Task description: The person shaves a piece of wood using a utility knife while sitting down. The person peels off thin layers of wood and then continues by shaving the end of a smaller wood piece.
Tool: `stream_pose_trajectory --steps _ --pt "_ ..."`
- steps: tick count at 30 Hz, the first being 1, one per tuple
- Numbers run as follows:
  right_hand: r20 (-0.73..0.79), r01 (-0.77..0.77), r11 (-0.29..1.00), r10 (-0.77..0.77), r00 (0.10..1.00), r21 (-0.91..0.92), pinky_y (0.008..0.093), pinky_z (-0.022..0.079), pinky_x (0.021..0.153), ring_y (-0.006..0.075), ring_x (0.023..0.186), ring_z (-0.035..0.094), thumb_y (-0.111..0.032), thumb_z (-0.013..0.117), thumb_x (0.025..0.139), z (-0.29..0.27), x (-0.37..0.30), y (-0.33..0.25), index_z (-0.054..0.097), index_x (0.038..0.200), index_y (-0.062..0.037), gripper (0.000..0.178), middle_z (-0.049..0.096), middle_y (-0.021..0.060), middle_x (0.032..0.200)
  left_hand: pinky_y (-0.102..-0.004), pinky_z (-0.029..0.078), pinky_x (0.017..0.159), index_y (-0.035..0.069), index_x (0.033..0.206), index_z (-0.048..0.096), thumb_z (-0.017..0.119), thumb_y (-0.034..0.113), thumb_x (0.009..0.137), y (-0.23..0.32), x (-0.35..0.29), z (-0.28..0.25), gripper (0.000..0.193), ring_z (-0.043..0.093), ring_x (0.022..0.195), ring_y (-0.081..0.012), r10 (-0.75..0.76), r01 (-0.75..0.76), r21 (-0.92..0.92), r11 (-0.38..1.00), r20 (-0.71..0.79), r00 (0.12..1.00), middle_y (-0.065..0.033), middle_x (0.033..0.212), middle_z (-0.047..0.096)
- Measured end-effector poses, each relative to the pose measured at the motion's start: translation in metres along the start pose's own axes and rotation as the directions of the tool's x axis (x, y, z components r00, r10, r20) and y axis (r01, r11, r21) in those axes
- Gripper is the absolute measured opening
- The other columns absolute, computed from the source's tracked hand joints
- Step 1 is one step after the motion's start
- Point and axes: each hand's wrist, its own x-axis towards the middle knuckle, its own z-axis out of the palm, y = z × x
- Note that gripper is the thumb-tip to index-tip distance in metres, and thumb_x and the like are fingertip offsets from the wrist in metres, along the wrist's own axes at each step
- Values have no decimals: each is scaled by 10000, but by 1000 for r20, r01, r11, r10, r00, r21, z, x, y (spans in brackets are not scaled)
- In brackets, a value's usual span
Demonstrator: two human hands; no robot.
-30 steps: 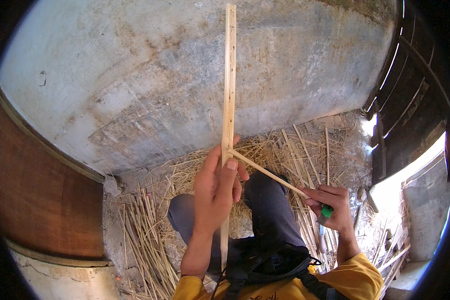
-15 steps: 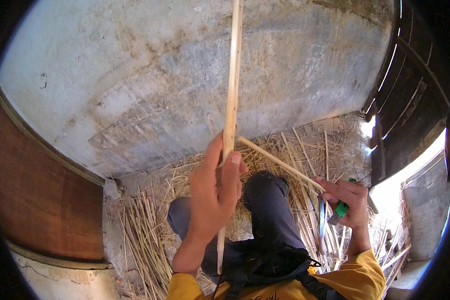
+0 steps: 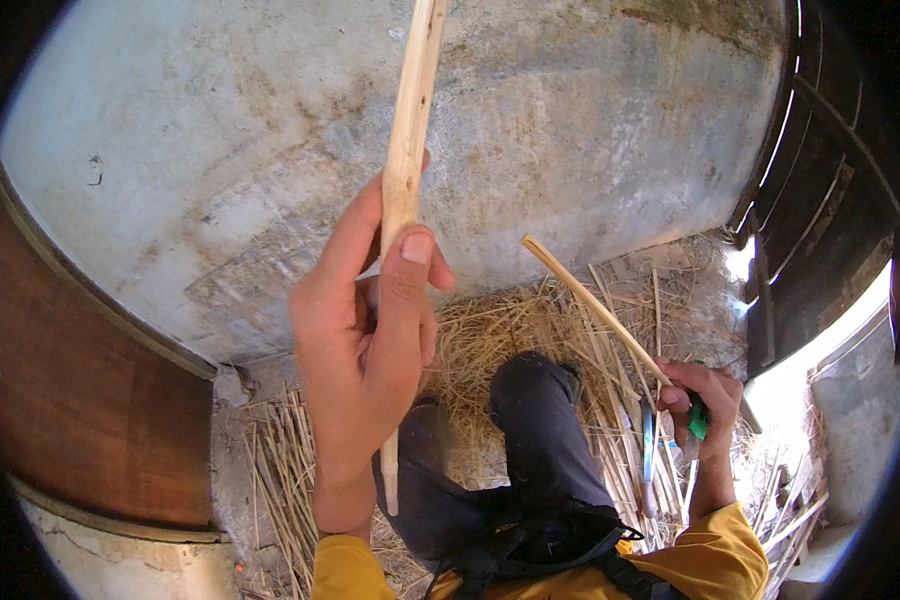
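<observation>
From the head camera, a person's left hand, near 9 o'clock, pinches a long stick between thumb and curled fingers, its upper end running past the top edge toward 12 o'clock and its tapered foot toward 6. Between 3 and 4 o'clock, the right hand is closed on a thin stick that points toward 10 or 11, its tip apart from the long stick; a green item of unclear kind shows at the palm. Straw covers the floor below. The work appears to be at a pause between contacts; any fresh touch would call for a steady left pinch and a well-aimed tip
</observation>
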Motion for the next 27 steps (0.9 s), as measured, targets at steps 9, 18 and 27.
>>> stream_pose_trajectory --steps 9,18,27 --pt "9 162 986 -162 987 -29 318 394 441 159 465 533 -92 786 847 12 9 -7 784 1094 -119 249 538 4 596 -231 428 535 -8 1373 613 608 134 1029 -29 -22 3 372 564 601 -64 41 -71 278 958 112 993 -43 783 669" --pt "107 100 995 -98 989 -13 329 406 441 169 470 550 -43 774 821 12 2 -6 772 1147 -118 335 546 16 605 -297 556 720 -4 1389 605 585 139 1039 -40 -31 3 378 731 812 -165 118 -173 334 927 178 977 -123 872 737" --pt "159 72 997 -74 985 15 335 454 453 187 506 612 -35 765 830 18 -1 -11 764 1156 -107 334 625 43 656 -212 392 496 3 1391 580 556 171 1053 -54 -34 1 378 500 543 -31 113 -134 265 955 91 989 -34 764 682"
